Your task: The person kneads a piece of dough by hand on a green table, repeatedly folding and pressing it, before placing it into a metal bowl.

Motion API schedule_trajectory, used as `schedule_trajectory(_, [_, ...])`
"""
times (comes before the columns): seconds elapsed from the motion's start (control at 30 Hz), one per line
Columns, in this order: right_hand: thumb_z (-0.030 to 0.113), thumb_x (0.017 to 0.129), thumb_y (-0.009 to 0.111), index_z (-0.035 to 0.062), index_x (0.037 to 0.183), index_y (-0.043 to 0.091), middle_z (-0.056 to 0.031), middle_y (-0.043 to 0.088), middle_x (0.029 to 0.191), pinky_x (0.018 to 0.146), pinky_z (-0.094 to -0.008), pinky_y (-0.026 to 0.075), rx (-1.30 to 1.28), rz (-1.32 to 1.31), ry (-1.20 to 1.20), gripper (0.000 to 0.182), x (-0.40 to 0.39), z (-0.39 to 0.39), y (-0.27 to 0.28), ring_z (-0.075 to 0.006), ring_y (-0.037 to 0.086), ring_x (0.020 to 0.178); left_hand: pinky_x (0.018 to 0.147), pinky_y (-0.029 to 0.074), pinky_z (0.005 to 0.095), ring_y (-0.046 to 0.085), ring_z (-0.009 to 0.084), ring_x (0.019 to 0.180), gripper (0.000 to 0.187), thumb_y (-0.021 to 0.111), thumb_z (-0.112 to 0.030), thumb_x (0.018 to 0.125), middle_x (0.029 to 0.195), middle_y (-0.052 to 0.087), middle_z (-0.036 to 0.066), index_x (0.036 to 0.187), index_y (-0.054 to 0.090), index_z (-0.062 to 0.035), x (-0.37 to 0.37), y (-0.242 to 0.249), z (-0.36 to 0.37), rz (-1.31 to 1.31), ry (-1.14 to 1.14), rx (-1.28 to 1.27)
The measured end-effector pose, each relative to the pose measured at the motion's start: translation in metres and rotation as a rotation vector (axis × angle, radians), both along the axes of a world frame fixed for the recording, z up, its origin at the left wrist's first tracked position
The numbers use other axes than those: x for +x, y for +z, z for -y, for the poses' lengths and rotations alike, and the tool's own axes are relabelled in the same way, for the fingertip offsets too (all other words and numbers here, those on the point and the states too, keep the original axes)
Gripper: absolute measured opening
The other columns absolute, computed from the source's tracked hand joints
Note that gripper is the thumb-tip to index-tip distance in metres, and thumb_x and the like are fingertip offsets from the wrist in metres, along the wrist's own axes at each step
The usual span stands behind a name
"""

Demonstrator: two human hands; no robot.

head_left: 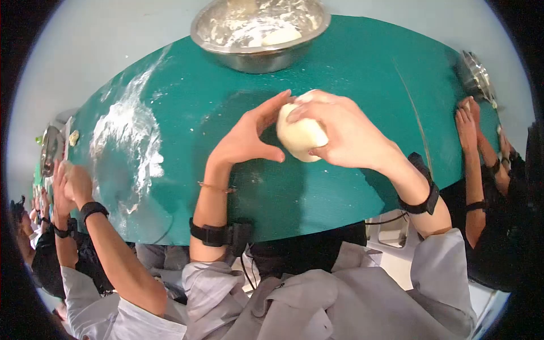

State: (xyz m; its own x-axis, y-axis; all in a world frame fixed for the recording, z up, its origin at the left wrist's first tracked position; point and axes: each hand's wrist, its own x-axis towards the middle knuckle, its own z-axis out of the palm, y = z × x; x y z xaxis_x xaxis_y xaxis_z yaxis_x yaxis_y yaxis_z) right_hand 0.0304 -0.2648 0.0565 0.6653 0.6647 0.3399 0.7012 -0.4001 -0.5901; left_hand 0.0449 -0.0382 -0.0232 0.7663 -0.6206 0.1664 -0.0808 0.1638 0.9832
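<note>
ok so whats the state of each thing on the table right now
dough ball: smooth, rounded, cupped between both hands
left hand: open, palm against the dough's side
right hand: curled over the dough's top
metal bowl: upright, floury, a dough piece inside
green table: dusted with flour on the left
co-workers' hands: at the table on both sides

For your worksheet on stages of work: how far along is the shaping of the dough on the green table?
Done: the dough ball already looks smooth and rounded, and flour is spread on the green table. In hand: the right hand wraps over the ball while the left hand cups its side. Left: another piece of dough sits in the metal bowl, not yet shaped.
</note>
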Motion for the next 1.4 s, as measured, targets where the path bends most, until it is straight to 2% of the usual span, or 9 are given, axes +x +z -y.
schedule_trajectory(0.33, [0.025,0.07,0.08,-0.0001,0.128,0.052,-0.0282,0.057,0.117,0.1,-0.0447,0.045,-0.232,-0.016,0.046,0.069,0.01,0.014,-0.014,-0.0422,0.055,0.113,0.109,0.037,0.0349,0.048,0.0246,0.129,0.113,0.093,-0.02,0.05,0.138,0.052,0.014,0.146,0.036,-0.001,-0.01,0.005,0.028,0.301,0.26,0.387])
schedule_trajectory(0.53, [0.028,0.069,0.08,0.0021,0.104,0.061,-0.0172,0.061,0.098,0.074,-0.0432,0.053,0.041,0.135,-0.36,0.048,-0.012,-0.023,-0.043,-0.0365,0.063,0.088,0.1,0.043,0.0363,0.06,0.0229,0.114,0.085,0.09,-0.022,0.056,0.126,0.064,0.011,0.13,0.056,0.0001,-0.006,0.01,0.01,0.217,0.149,0.318])
schedule_trajectory(0.6, [0.026,0.069,0.077,0.0068,0.089,0.06,-0.0119,0.058,0.088,0.063,-0.0424,0.05,0.065,0.369,-0.23,0.033,-0.015,-0.028,-0.044,-0.0317,0.06,0.077,0.097,0.043,0.0338,0.059,0.0189,0.114,0.068,0.086,-0.023,0.064,0.126,0.064,0.009,0.123,0.063,-0.0001,0.0,0.005,-0.007,0.229,0.189,0.213])
schedule_trajectory(0.7, [0.022,0.062,0.072,0.0135,0.07,0.055,-0.0047,0.051,0.077,0.053,-0.039,0.042,0.038,0.538,-0.047,0.021,-0.028,-0.033,-0.042,-0.0226,0.052,0.064,0.095,0.045,0.0323,0.06,0.0211,0.112,0.061,0.074,-0.025,0.074,0.122,0.064,0.014,0.129,0.059,-0.0015,0.004,0.004,-0.012,0.053,0.236,-0.458])
schedule_trajectory(0.9, [0.027,0.055,0.069,0.015,0.063,0.059,-0.0016,0.054,0.079,0.06,-0.0362,0.046,-0.311,0.499,0.362,0.018,-0.049,-0.026,-0.028,-0.0202,0.052,0.071,0.087,0.048,0.0289,0.063,0.0183,0.098,0.049,0.06,-0.014,0.079,0.11,0.067,0.011,0.125,0.059,0.0014,0.006,-0.002,-0.019,-0.119,0.357,-0.394])
schedule_trajectory(1.03, [0.027,0.074,0.065,0.0128,0.057,0.059,-0.0039,0.055,0.069,0.061,-0.0397,0.05,-0.256,0.323,0.163,0.023,-0.041,-0.054,-0.042,-0.0237,0.06,0.069,0.084,0.048,0.0292,0.064,0.0174,0.09,0.043,0.057,-0.014,0.083,0.104,0.068,0.01,0.122,0.06,0.002,0.008,-0.008,-0.024,-0.121,0.474,-0.411])
schedule_trajectory(1.23, [0.028,0.081,0.058,0.0057,0.059,0.061,-0.0182,0.063,0.065,0.058,-0.0502,0.052,-0.333,-0.056,-0.175,0.032,0.037,-0.083,-0.056,-0.0379,0.065,0.062,0.084,0.049,0.0314,0.063,0.0167,0.087,0.037,0.054,-0.016,0.088,0.098,0.068,0.008,0.12,0.059,0.002,0.014,-0.017,-0.031,-0.195,0.706,-0.428])
schedule_trajectory(1.27, [0.03,0.085,0.053,0.005,0.061,0.064,-0.0208,0.063,0.066,0.063,-0.0496,0.053,-0.403,0.158,-0.198,0.036,0.064,-0.08,-0.072,-0.0402,0.066,0.064,0.084,0.049,0.031,0.063,0.0163,0.087,0.036,0.054,-0.016,0.088,0.097,0.068,0.008,0.119,0.059,0.0019,0.013,-0.017,-0.029,-0.193,0.738,-0.389])
schedule_trajectory(1.4, [0.033,0.091,0.048,0.0022,0.063,0.066,-0.0227,0.063,0.066,0.065,-0.051,0.052,-0.235,0.088,-0.391,0.046,0.079,-0.087,-0.077,-0.0413,0.065,0.066,0.083,0.047,0.0283,0.061,0.0141,0.09,0.032,0.056,-0.018,0.09,0.1,0.067,0.006,0.117,0.062,-0.0016,0.022,-0.007,-0.027,-0.084,0.786,-0.249])
